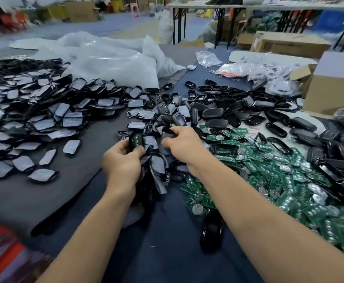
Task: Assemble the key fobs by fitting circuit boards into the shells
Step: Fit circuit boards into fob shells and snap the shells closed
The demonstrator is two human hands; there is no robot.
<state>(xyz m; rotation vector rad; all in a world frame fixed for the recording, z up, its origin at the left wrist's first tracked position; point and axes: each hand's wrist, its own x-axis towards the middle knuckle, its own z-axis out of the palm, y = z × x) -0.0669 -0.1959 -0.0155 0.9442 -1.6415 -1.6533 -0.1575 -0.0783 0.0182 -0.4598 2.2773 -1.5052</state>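
Just above the middle of the frame we see a black shell (130,141) with a green circuit board (136,139) lying in it, gripped by our left hand (123,160), fingers curled round it; just to its right, our right hand (182,147) pinches a second dark shell piece (168,131) between thumb and fingertips. Loose green boards (279,176) lie heaped on the bench (167,252) at lower right; empty black shell halves (228,111) lie beyond them; film-faced covers (44,119) spread across the left; clear plastic bags (109,58) sit at upper centre; a cardboard box (334,84) stands at the right edge.
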